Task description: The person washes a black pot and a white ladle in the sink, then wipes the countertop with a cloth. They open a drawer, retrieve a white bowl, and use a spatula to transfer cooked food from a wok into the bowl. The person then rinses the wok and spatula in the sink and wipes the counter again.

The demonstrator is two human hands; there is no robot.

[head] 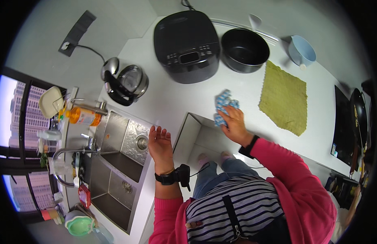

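Observation:
My right hand (235,125) presses a crumpled blue-and-white checked cloth (224,102) onto the white countertop (188,97), near its front edge. Beside the sink, my left hand (160,145) is raised with its palm turned up, fingers apart and nothing in it. A yellow-green cloth (284,99) lies spread flat to the right of my right hand. Behind the checked cloth stand a black rice cooker (187,45) with its lid down and a dark round pot (245,50).
A double-basin steel sink (115,180) lies left, with a faucet (64,151) and an orange bottle (83,116). An electric kettle (132,82) stands at back left, a light-blue jug (302,52) at back right. A frying pan (359,116) and part of another person (352,206) show far right.

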